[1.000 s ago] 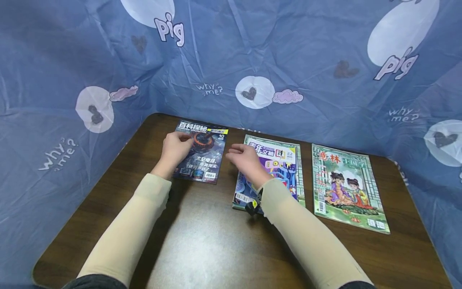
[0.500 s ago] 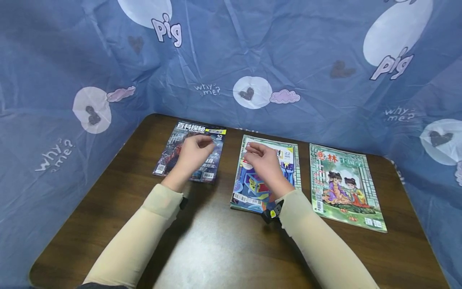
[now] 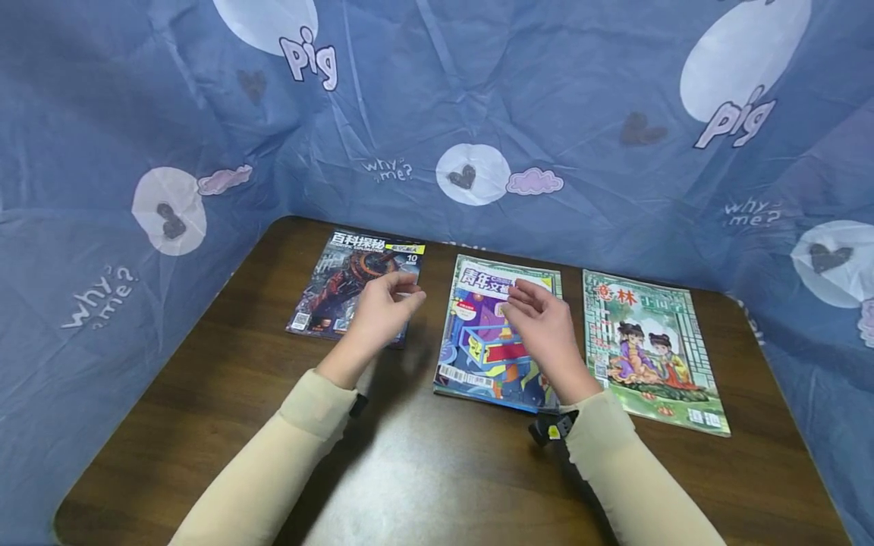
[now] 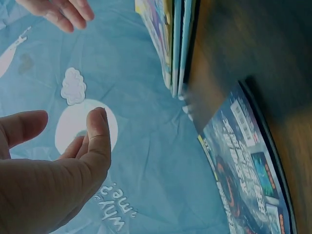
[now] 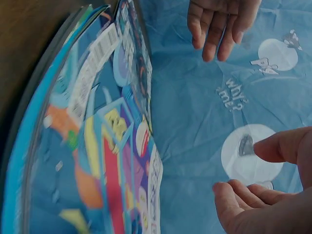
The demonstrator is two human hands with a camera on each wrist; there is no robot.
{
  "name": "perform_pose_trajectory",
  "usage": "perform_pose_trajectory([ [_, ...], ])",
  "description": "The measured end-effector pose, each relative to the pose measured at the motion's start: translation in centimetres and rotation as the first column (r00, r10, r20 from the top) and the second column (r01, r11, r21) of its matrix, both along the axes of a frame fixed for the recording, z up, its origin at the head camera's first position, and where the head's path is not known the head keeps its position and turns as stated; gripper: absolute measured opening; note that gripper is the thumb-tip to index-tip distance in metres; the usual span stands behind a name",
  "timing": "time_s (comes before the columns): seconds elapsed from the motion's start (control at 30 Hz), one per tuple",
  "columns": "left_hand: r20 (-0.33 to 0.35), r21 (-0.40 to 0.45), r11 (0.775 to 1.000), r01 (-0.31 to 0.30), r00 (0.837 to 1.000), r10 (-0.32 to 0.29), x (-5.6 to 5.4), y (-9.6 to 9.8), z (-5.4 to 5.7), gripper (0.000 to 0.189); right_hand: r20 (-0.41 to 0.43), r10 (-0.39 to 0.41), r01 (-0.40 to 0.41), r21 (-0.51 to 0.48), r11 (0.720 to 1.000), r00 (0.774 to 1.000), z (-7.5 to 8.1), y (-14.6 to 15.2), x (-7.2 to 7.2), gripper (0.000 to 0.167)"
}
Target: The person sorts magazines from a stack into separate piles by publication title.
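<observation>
My left hand [image 3: 384, 311] hovers over the lower right part of a dark magazine [image 3: 328, 292] at the table's left. In the left wrist view its thumb and fingers stand apart with nothing between them. Above a purple and blue magazine [image 3: 471, 334] in the middle hangs my right hand [image 3: 546, 334], its fingers loosely bent and apart from the thumb. That magazine lies on a green-bordered one [image 3: 501, 264], forming a small stack; the right wrist view shows its barcode [image 5: 92, 73] close up. Neither hand touches a magazine.
A green magazine [image 3: 652, 349] with two drawn figures lies at the right, close to the stack. All rest on a brown wooden table [image 3: 423, 485] with rounded corners. Blue printed cloth [image 3: 382, 98] hangs behind and on both sides.
Both hands have moved right and slightly toward the person, uncovering more of the dark magazine and the left part of the purple one. The magazines keep their places on the table.
</observation>
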State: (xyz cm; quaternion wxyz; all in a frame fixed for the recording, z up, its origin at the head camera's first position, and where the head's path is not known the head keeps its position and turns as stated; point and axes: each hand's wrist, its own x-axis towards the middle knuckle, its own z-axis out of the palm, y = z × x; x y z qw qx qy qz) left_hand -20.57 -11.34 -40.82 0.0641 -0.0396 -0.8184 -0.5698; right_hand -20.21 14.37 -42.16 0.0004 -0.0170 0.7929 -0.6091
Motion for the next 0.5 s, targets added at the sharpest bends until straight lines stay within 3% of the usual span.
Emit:
perform_pose_trajectory([
  [0.5,-0.011,0.043,0.999,0.018,1.0,-0.018,1.5,1.7,-1.1,0.033,-0.033,-0.111,0.11,-0.022,0.994,0.993,-1.7,4.9,2.2,0.059],
])
